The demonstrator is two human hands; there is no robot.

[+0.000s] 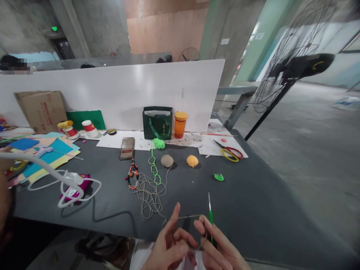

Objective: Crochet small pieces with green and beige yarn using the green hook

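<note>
My right hand [215, 242] is closed around a crochet hook [210, 217] with a green handle, its metal tip pointing up. Its thumb and index finger also pinch thin grey yarn. Level with it, my left hand [174, 242] has the index finger raised and the other fingers curled. The yarn [188, 216] is stretched from the left index finger to the right fingertips, and the left hand holds it in tension. More yarn hangs in a loop below the right fingers. A loose grey yarn heap [150, 197] lies beyond, trailing to a grey ball [167, 161].
Behind stand a yellow-orange ball [192, 161], green leaf-like piece [218, 177], scissors [232, 153], green yarn [159, 143], green paper bag [157, 123] and orange jar [180, 125]. A white cable [56, 170] and coloured paper [52, 157] lie left, near another person's arm [5, 195].
</note>
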